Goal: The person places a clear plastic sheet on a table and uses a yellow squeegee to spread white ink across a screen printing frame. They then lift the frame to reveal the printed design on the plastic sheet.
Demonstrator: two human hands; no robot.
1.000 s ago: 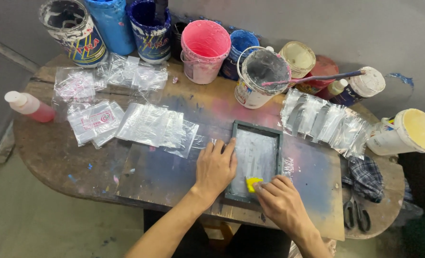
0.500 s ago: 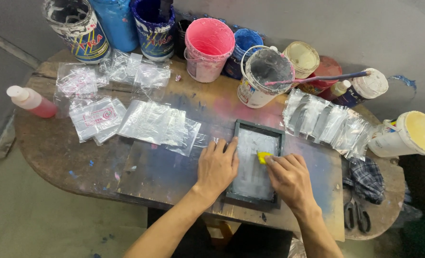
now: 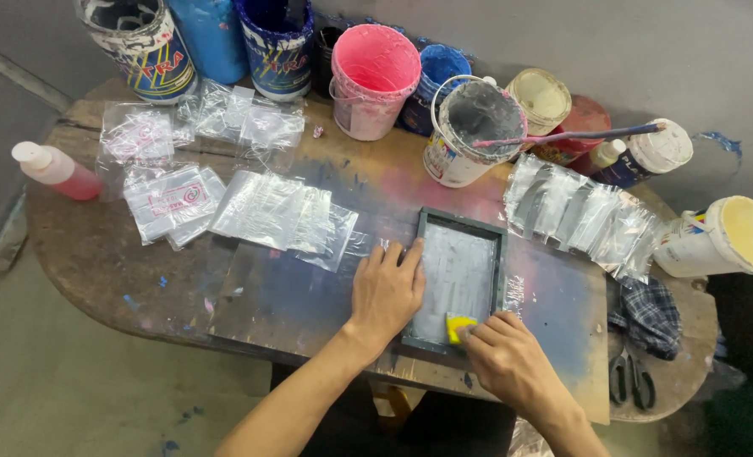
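A small dark-framed printing screen (image 3: 488,230) lies flat on a paint-stained board (image 3: 292,300) on the worn table. My left hand (image 3: 385,292) presses flat on the frame's left edge, fingers spread. My right hand (image 3: 508,360) grips a small yellow squeegee (image 3: 456,327) at the near end of the screen's grey mesh. Clear plastic bags (image 3: 283,216) lie spread to the left of the frame. More clear bags (image 3: 584,211) fan out to the right of it.
Paint buckets stand along the back: a pink one (image 3: 375,76), blue ones (image 3: 279,42), and a white one (image 3: 469,127) with a stirring stick. A pink squeeze bottle (image 3: 55,169) lies far left. Scissors (image 3: 629,377) and a checked cloth (image 3: 647,313) are at right, a tipped cream bucket (image 3: 723,237) beyond.
My right hand pushed the yellow squeegee up to the far part of the screen, then drew it back down to the near end. My left hand stayed on the frame.
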